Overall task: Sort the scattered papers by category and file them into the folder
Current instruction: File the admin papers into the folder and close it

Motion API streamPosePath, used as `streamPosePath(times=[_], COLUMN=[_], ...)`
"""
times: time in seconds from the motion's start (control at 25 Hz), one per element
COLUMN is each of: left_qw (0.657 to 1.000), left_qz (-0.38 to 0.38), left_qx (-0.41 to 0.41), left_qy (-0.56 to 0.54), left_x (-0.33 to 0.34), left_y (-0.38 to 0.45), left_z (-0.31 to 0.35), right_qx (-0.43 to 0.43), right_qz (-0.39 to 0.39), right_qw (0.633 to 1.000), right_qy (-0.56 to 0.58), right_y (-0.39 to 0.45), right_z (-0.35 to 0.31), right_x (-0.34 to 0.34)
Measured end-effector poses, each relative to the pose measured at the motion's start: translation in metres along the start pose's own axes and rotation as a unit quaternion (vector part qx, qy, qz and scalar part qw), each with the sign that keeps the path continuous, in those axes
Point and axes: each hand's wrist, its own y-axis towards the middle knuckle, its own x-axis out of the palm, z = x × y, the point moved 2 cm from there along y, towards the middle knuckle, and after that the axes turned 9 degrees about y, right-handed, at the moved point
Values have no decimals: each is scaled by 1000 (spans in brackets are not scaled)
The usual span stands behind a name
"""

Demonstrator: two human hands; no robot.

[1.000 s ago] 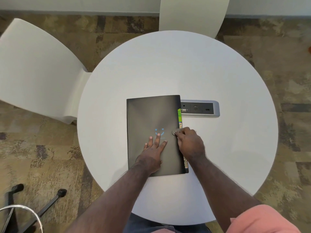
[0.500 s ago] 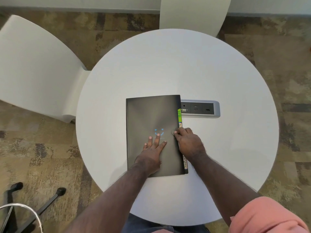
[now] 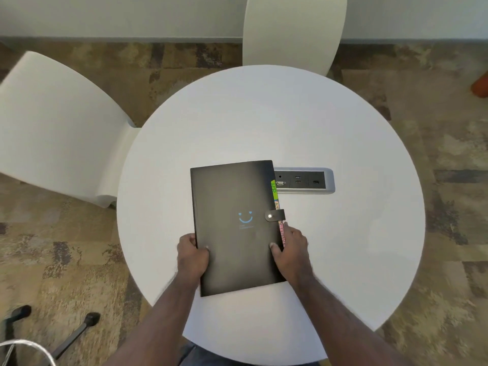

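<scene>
- Left hand (image 3: 192,253) has hold of the folder (image 3: 236,225) on its left edge, thumb on top of the cover and the other fingers curled under the side, so it's properly gripping it.
- Right hand (image 3: 290,248) does the same on the opposite edge: thumb pressed on the cover, fingers wrapped along the side where the colored tabs (image 3: 274,190) stick out.
- The folder is black with a little blue smiley on the front, closed, and the strap (image 3: 274,215) looks snapped shut over the right edge. It sits a bit below the middle of the table (image 3: 264,122), tilted slightly, with its top right corner just beside the power outlet strip (image 3: 303,180) at about 1 o'clock from the smiley.
- No loose papers anywhere on the table that I can see. Only paper showing is those tabs poking out of the folder, green one up top, pinkish one lower down by the right hand.
- So my guess: the sorting and filing part is basically done and this is the wrap-up, folder buttoned and being handled as one piece.
- Next move probably just needs both hands to square it up or lift it evenly, and keep the tab side from catching.
- White chairs at 10 and 12 o'clock, out of the way.
</scene>
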Motion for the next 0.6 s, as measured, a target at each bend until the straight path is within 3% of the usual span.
streamPosePath(times=[0.12,0.24,0.4,0.6], left_qw=[970,944,936,948], left_qz=[-101,-159,-188,-212], left_qx=[-32,-15,5,30], left_qy=[-220,-287,-299,-236], left_x=[-4,-15,-15,20], left_y=[-15,-26,-26,-15], left_z=[-10,-20,0,69], right_qx=[28,86,90,107], right_qz=[-7,-57,-45,47], right_qw=[998,958,928,930], right_qy=[58,269,358,348], right_y=[10,9,6,28], right_z=[1,3,6,24], right_x=[-14,-26,-45,-80])
